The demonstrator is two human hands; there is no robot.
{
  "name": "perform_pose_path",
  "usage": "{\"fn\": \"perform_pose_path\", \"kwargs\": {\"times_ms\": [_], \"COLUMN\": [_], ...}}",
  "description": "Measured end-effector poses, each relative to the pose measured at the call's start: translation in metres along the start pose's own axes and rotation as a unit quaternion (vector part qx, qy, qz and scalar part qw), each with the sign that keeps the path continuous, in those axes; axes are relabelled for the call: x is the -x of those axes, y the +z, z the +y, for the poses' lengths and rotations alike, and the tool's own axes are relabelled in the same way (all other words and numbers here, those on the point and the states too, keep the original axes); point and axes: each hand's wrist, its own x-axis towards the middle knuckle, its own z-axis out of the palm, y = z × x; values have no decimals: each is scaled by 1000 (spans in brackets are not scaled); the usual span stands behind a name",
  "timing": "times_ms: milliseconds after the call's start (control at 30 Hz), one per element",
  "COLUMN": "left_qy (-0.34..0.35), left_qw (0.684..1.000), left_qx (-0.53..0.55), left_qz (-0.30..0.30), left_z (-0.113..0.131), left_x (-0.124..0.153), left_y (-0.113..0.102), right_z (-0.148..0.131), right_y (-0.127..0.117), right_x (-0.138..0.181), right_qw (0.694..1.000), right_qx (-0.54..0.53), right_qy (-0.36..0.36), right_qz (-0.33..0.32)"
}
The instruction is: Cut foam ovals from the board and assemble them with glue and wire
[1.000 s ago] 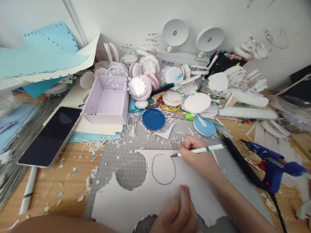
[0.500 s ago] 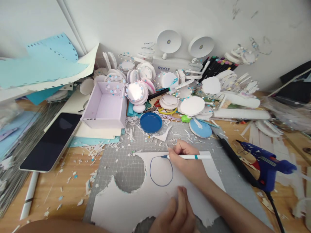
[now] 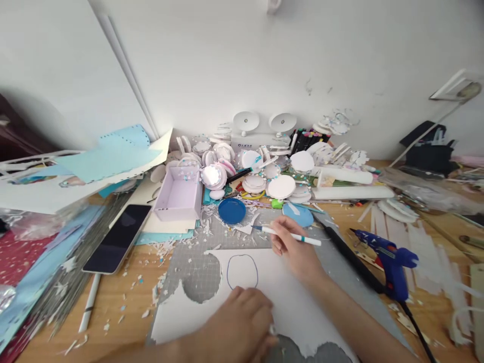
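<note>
Head view: your right hand (image 3: 293, 247) has its grip closed on the pen (image 3: 306, 239), pinched between thumb and fingers near the front. The barrel lies almost level and the blue tip points left. The tip sits past the far edge of the white sheet (image 3: 298, 302), over the cutting mat (image 3: 189, 252), so it is off the paper and clear of the blue outline (image 3: 242, 272).

Your left hand (image 3: 242, 317) lies palm-down on the sheet just below that outline, its knuckles touching the lower curve. Its grip is loose and holds nothing, as far as the blur shows. Its weight seems to pin the sheet flat so it cannot slide on the mat.

The sheet's left edge is ragged around a round cut-out, through which the mat shows. A blue lid (image 3: 232, 210) lies on the mat's far edge, near the pen tip. The glue gun (image 3: 389, 257) rests to your right on the wooden surface (image 3: 124, 302), well apart from both hands. A phone (image 3: 118, 244) lies face-up to the left.
</note>
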Motion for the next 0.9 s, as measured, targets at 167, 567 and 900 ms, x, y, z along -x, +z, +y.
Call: {"fn": "perform_pose_path", "kwargs": {"times_ms": [167,567,900], "left_qy": [-200,-85,25], "left_qw": [955,995,985], "left_qx": [220,41,-162], "left_qz": [-7,-16,50], "left_z": [-3,24,27], "left_x": [2,0,-2], "left_y": [-56,-73,-59], "right_z": [-40,-66,-28], "right_y": [0,11,21], "right_x": [29,74,92], "right_qw": [998,969,990], "right_qx": [-36,211,126], "right_qy": [-44,-70,-31], "right_qz": [-33,-103,-47]}}
